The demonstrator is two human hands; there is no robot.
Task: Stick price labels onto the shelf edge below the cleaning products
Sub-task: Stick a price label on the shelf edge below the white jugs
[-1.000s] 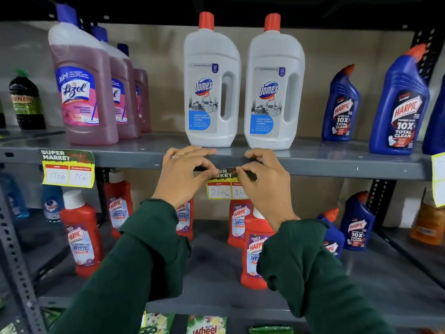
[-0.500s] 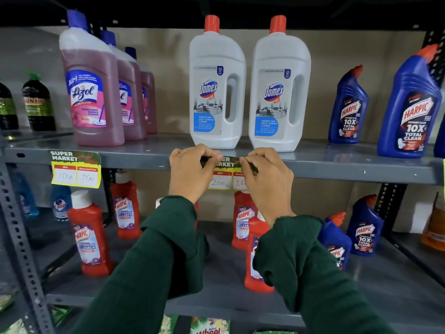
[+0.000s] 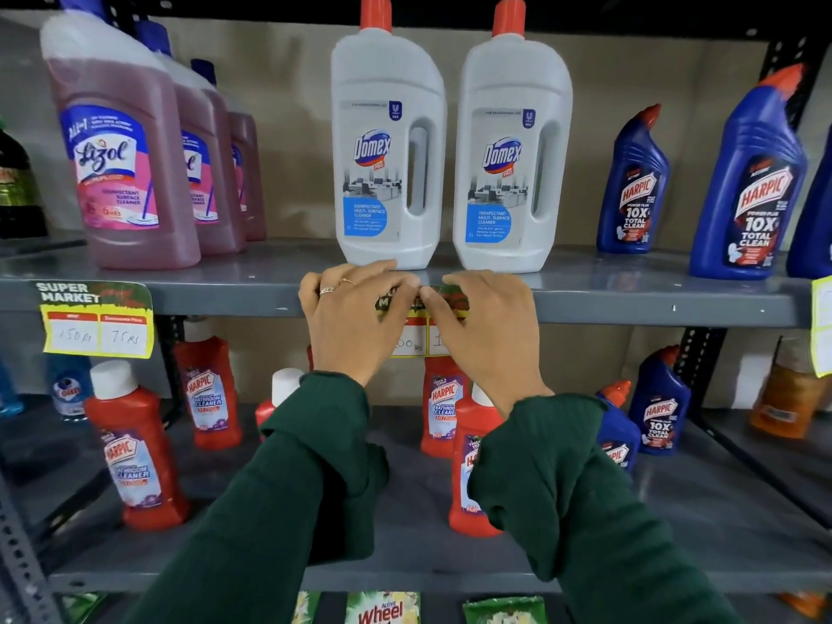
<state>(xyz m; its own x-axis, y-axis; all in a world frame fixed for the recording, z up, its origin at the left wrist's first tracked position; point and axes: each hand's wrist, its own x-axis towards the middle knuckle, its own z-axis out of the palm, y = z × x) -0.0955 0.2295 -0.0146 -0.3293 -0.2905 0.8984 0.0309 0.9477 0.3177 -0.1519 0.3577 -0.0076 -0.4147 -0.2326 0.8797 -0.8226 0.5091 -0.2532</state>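
A yellow and green price label [image 3: 409,341] lies against the grey shelf edge [image 3: 630,308], below two white Domex bottles [image 3: 387,146]. My left hand [image 3: 355,317] covers the label's left part, and my right hand [image 3: 488,328] covers its right part. Fingers of both hands rest flat along the shelf edge, and the thumbs meet over the label's green top strip. Only the middle of the label shows, with a handwritten price. Both arms wear dark green sleeves.
A stuck price label [image 3: 97,319] hangs under the pink Lizol bottles [image 3: 117,164] at left, and another label [image 3: 821,324] shows at the right border. Blue Harpic bottles [image 3: 749,186] stand at right. Red Harpic bottles [image 3: 135,448] fill the lower shelf.
Both hands lifted the label from just below the shelf edge up onto it, and the fingers went from pinching its top corners to lying flat over it. The camera moved closer.
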